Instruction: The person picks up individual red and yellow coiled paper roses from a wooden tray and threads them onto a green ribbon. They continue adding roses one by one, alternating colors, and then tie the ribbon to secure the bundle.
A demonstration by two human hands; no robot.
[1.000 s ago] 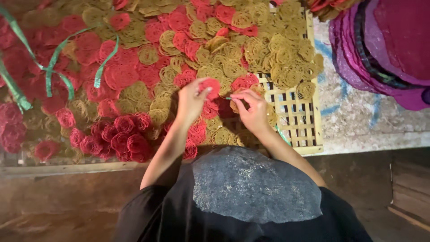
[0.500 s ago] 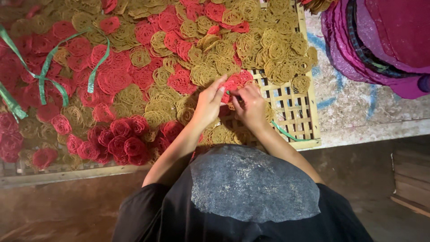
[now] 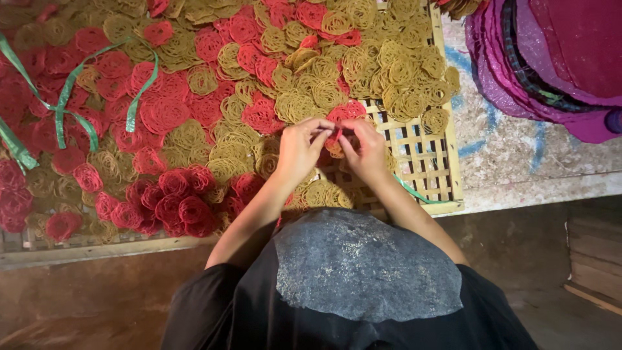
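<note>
My left hand (image 3: 297, 152) and my right hand (image 3: 367, 154) meet over the near right part of a woven bamboo tray (image 3: 433, 170). Their fingertips pinch a small red coiled disc (image 3: 334, 137) between them. A larger red coil (image 3: 348, 111) lies just beyond the fingers. Around the hands the tray is covered with several red coils (image 3: 162, 113) and tan coils (image 3: 298, 104), overlapping in a loose layer. A cluster of darker red coils (image 3: 175, 204) lies near the tray's front edge, left of my left forearm.
Green plastic straps (image 3: 65, 104) lie across the coils at the left. A stack of purple and magenta round sheets (image 3: 551, 65) sits at the top right on a pale rough surface (image 3: 518, 155). Bare slats show at the tray's right corner. Wooden boards (image 3: 593, 259) lie at the lower right.
My left hand, raised with a red coil a second ago, has come down and right to meet my right hand. Both now pinch the red piece together.
</note>
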